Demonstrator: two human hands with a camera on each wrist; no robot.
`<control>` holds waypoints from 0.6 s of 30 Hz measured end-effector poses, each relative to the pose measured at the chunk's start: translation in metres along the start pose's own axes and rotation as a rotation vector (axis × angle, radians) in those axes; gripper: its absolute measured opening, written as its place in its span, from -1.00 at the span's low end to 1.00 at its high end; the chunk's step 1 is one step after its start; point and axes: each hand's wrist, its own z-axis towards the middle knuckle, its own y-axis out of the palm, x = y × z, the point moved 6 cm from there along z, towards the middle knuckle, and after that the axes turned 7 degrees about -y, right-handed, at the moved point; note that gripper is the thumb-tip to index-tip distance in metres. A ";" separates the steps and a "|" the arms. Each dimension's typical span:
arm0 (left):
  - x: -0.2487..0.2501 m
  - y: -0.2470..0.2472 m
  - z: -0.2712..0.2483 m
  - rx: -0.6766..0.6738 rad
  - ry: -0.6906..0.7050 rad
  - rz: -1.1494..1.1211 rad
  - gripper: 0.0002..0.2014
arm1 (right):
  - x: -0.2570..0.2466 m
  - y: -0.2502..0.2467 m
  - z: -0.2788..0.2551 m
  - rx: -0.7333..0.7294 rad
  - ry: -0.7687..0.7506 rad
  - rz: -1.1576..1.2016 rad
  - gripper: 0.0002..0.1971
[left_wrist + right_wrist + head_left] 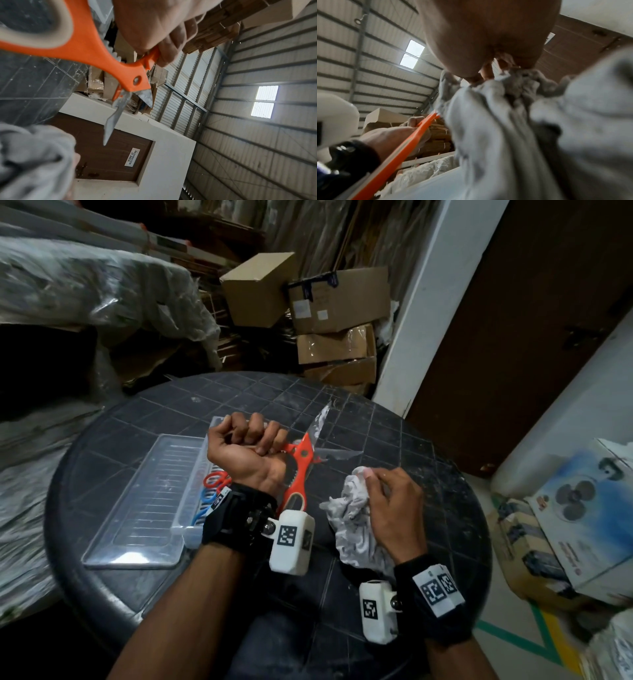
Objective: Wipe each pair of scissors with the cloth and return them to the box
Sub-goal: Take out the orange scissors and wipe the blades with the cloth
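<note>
My left hand (pixel 251 445) is turned palm up and grips one handle of the orange scissors (pixel 297 465) above the table. In the left wrist view the orange scissors (pixel 96 54) have their dusty blades (pixel 113 119) spread apart. My right hand (pixel 394 498) holds a crumpled grey cloth (pixel 352 522) just right of the scissors, apart from the blades. The clear plastic box (pixel 191 525) stands behind my left wrist with red scissors (pixel 214 478) and blue scissors (pixel 198 513) inside. The cloth (pixel 522 121) fills the right wrist view.
A clear lid (pixel 144 501) lies flat left of the box on the round dark table (pixel 428 446). Cardboard boxes (pixel 329 313) are stacked beyond the table's far edge. A white wall (pixel 421 313) and a brown door (pixel 513 337) stand at the right.
</note>
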 end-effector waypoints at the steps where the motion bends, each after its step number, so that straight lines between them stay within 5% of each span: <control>1: 0.001 0.000 0.002 -0.009 -0.016 -0.014 -0.62 | -0.001 0.003 0.000 -0.059 -0.006 -0.015 -0.66; 5: 0.002 0.003 0.006 -0.040 -0.069 -0.014 -0.60 | -0.014 0.016 -0.003 -0.223 -0.099 -0.080 -0.85; 9: -0.005 0.006 0.009 -0.050 -0.124 -0.023 -0.51 | -0.044 0.016 -0.010 -0.166 -0.212 0.100 -0.82; 14: -0.010 0.015 0.008 -0.028 -0.160 -0.048 -0.45 | -0.053 0.046 -0.022 -0.302 0.109 0.588 -0.79; 18: -0.015 0.019 0.005 -0.020 -0.172 -0.014 -0.46 | -0.052 0.052 -0.022 -0.270 0.202 0.750 -0.84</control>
